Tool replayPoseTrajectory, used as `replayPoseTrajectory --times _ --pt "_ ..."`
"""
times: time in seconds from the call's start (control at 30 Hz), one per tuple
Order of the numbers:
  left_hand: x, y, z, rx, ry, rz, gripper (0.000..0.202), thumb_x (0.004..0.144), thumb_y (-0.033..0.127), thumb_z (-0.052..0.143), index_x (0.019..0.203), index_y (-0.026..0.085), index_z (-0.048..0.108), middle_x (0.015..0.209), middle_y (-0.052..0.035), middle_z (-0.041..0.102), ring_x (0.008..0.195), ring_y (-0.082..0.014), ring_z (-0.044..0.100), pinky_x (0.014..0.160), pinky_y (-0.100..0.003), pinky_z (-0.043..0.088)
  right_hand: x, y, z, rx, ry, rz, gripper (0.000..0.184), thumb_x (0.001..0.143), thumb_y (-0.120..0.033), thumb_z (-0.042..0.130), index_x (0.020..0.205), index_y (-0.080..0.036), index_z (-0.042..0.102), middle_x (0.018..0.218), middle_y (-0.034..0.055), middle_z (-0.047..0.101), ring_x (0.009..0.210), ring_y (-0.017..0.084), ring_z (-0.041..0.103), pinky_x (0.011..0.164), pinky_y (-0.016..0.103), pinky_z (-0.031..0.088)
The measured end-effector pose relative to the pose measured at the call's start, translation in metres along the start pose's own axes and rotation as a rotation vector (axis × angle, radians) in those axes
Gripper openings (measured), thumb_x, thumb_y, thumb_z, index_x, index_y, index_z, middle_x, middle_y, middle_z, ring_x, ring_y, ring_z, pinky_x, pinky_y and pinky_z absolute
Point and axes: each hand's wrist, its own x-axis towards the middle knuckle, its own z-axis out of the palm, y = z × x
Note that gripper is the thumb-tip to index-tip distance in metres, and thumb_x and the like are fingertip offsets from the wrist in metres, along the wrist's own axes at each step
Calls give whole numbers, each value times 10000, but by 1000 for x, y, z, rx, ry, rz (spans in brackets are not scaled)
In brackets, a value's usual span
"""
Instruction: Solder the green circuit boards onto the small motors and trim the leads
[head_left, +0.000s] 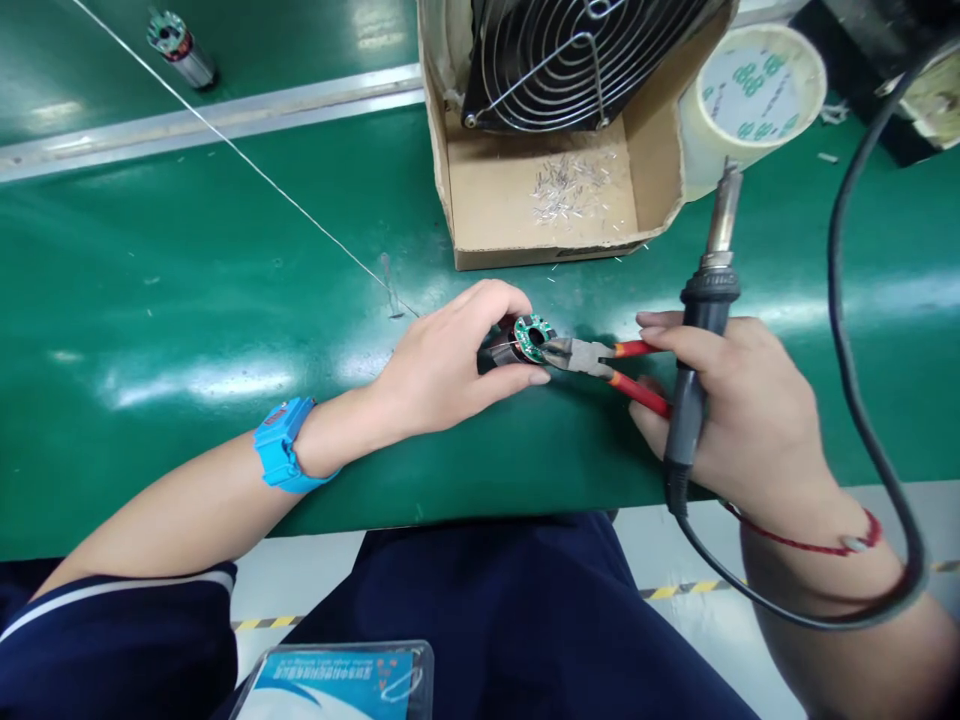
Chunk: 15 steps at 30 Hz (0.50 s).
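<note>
My left hand (450, 360) is closed round a small cylindrical motor (504, 347), thumb and fingers on its sides. A ring-shaped green circuit board (531, 338) sits on the motor's end, facing right. Red-handled cutting pliers (589, 357) reach in from the right, their jaws touching or very near the board's edge. My right hand (750, 410) grips the pliers' handles, which stand apart. That same hand also carries a soldering iron (694, 370), its tip pointing up and away from the board. A thin pale wire (300, 208) runs from the upper left to my left hand.
A cardboard box (551, 245) with a fan (592, 60) and wire clippings (562, 190) stands behind my hands. Right of it is a tape roll (810, 75). The iron's black cable (847, 330) loops at right. Another motor (184, 50) stands far left, beyond a metal rail (300, 110).
</note>
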Motion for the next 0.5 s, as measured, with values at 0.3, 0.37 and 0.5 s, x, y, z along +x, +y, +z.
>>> replayPoseTrajectory --times 0.3,0.37,0.5 --pt "-2 0 -1 109 -14 21 367 844 266 775 1125 191 552 1092 -57 647 927 -179 647 652 -262 461 3 -1 -9 -122 -12 -73 299 902 -365 601 1154 -207 623 717 28 598 650 184 506 573 309 404" --pt "-2 0 -1 108 3 20 361 856 290 762 1137 195 556 1096 -60 650 955 -193 653 673 -271 484 4 -3 -7 -123 38 -12 263 903 -339 610 1133 -215 636 687 6 585 629 161 523 568 293 395" --pt "-1 -3 -15 120 164 -12 446 901 412 704 1266 229 524 1154 -79 642 962 -204 657 671 -286 513 16 -4 6 -271 153 239 358 890 -393 611 1183 -187 620 811 58 674 730 205 595 643 321 423"
